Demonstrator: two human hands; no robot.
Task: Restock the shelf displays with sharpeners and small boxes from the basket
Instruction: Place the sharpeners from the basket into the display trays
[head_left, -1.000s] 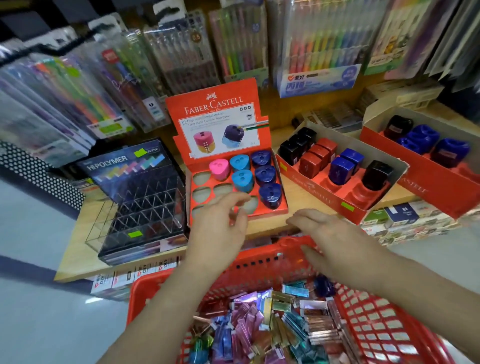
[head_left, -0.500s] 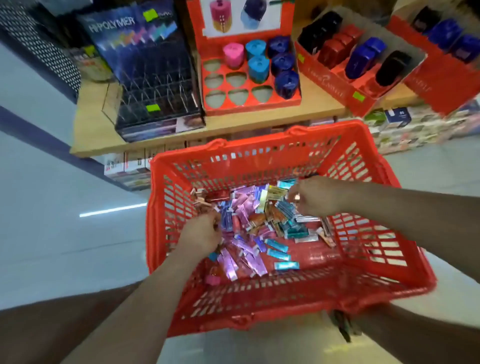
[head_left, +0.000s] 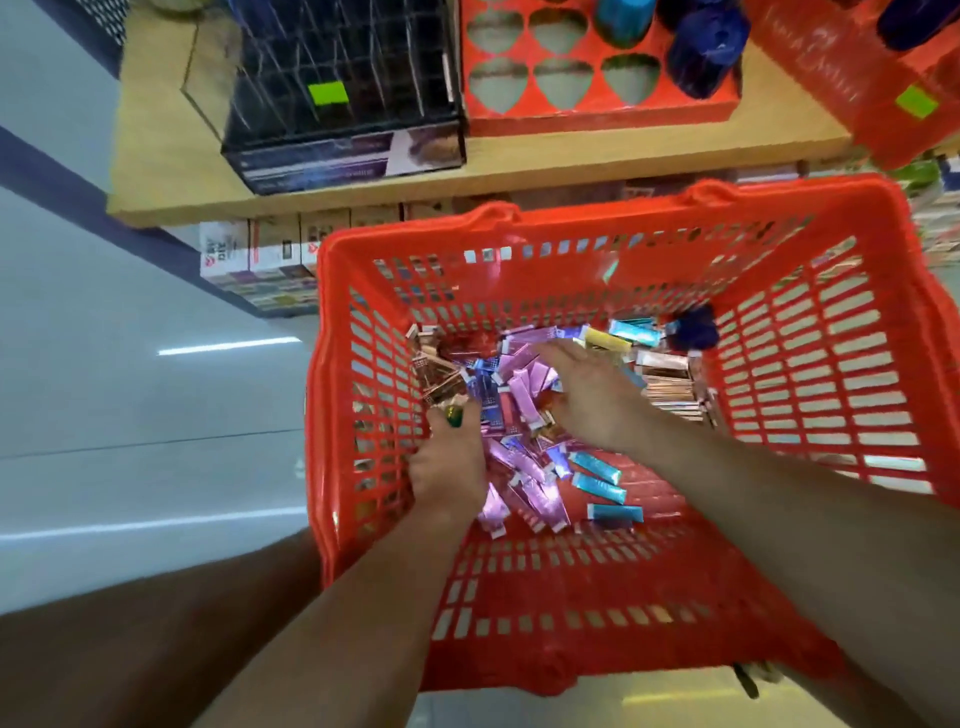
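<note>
The red basket stands below the shelf, with several small foil boxes on its floor: pink ones, teal ones and copper ones. A dark blue sharpener lies at its far right. My left hand is down at the basket's left side, its fingers curled round a small green object. My right hand lies spread on the pile, its straight fingers pointing left over the pink boxes. On the shelf, the orange sharpener tray shows several empty slots beside blue sharpeners.
A black clear-fronted display box sits left of the tray on the wooden shelf. Another red display carton is at the top right. Small packs are stacked under the shelf. Grey floor lies to the left.
The view has tipped down from the shelf into the basket. Both hands dropped from the shelf edge into the boxes; my right hand has moved left across the pile and opened flat.
</note>
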